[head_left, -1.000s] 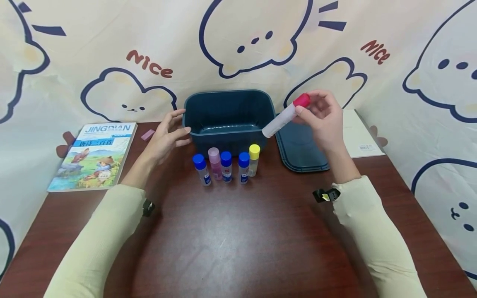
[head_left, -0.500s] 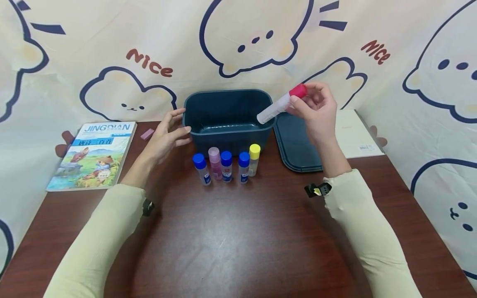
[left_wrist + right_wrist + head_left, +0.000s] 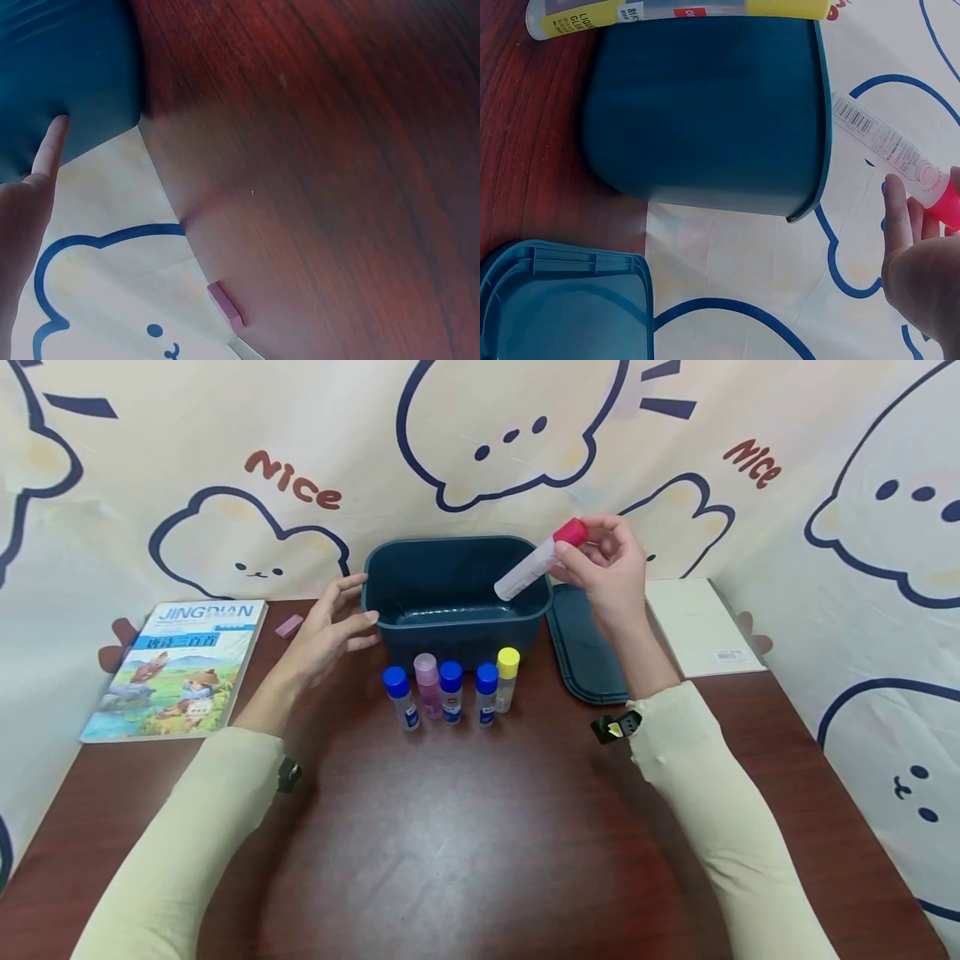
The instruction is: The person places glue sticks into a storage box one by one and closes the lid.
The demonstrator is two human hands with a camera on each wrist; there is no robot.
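**Cream cartoon-printed backdrop (image 3: 367, 443), glossy red-brown wood table (image 3: 442, 827)**

A deep, dark teal plastic bin (image 3: 465, 639) stands toward the back of the table. My right hand (image 3: 611, 568) pinches a slim, frosted-white plastic bottle (image 3: 528, 570) near its crimson cap (image 3: 572, 532). The bottle tilts above the right part of the bin, cap up and to the right, base slanting down toward the mouth. In the right wrist view the base meets the line of the rim, so I can't tell whether it dips below. My left hand (image 3: 322, 639) has its fingers spread and fairly straight, touching the bin's left end.

Lowering the bottle in, as I judge this step, calls for a firm hold by the cap and the base well past the rim before I let go; dropped from high, it could knock the wall or roll. Light pressure from my left fingers should steady the bin.

Just in front stand three blue-capped clear bottles (image 3: 451, 697), one pink bottle (image 3: 427, 689) and one yellow-capped clear bottle (image 3: 507, 685); coming from above spares them a bump. The flat teal lid (image 3: 585, 643) lies just right of the bin, partly hidden by my arm.
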